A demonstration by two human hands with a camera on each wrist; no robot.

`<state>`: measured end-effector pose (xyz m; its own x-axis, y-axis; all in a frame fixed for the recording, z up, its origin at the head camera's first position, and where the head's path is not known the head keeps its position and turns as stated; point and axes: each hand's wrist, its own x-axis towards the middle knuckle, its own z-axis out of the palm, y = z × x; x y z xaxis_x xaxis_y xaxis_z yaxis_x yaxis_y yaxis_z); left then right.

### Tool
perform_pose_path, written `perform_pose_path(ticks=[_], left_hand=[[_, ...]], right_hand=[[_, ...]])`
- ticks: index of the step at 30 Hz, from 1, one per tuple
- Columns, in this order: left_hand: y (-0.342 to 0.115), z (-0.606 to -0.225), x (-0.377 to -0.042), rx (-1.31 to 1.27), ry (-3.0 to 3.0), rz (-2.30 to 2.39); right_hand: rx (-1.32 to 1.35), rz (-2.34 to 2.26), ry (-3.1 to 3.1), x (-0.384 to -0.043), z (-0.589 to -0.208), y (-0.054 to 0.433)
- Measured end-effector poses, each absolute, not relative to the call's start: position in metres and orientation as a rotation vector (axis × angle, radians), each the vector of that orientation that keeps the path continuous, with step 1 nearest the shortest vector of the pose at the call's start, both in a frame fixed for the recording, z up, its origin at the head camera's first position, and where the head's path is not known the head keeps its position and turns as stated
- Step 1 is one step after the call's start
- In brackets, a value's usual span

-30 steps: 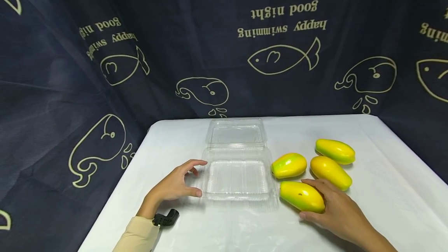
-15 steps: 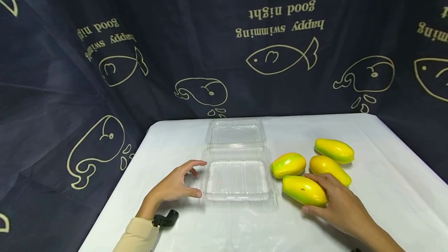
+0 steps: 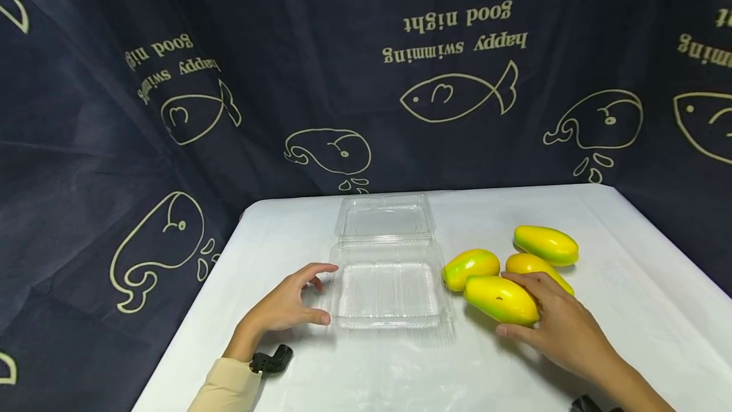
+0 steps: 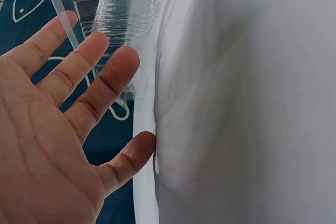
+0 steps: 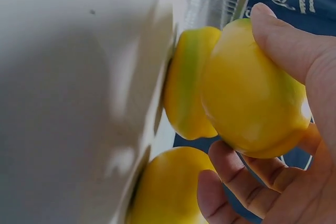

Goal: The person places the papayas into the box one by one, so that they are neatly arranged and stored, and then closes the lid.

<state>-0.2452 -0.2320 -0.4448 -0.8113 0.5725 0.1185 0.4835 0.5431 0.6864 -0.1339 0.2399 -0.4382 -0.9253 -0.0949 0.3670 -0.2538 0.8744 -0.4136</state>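
My right hand (image 3: 563, 329) grips a yellow-green papaya (image 3: 503, 299) between thumb and fingers. In the right wrist view this papaya (image 5: 254, 93) is raised off the white surface, its far end pointing toward the plastic box. My left hand (image 3: 288, 301) is beside the left edge of a clear plastic clamshell box (image 3: 389, 291), thumb and fingers spread. From the left wrist, its fingertips (image 4: 126, 64) overlap the box wall (image 4: 113, 3), and the palm holds nothing. The box lies unfolded, its lid (image 3: 386, 218) laid back on the far side.
Another papaya (image 3: 471, 269) rests just right of the box. Two more, a partly covered one (image 3: 537, 267) and a farther one (image 3: 546, 245), lie on the right of the white-covered table (image 3: 640, 310). A dark printed curtain (image 3: 343, 68) stands behind and at the sides.
My right hand has lifted the papaya off the table and moved it slightly away from me and to the right. The left hand and the box have stayed in place.
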Motion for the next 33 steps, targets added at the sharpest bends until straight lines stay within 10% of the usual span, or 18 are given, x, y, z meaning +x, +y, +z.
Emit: perform_pose_path(ticks=[33], left_hand=[[-0.236,-0.448,-0.246,0.879,2.653,1.095]], right_hand=[[0.404,0.571,-2.588,-0.168,-0.407,0.212]])
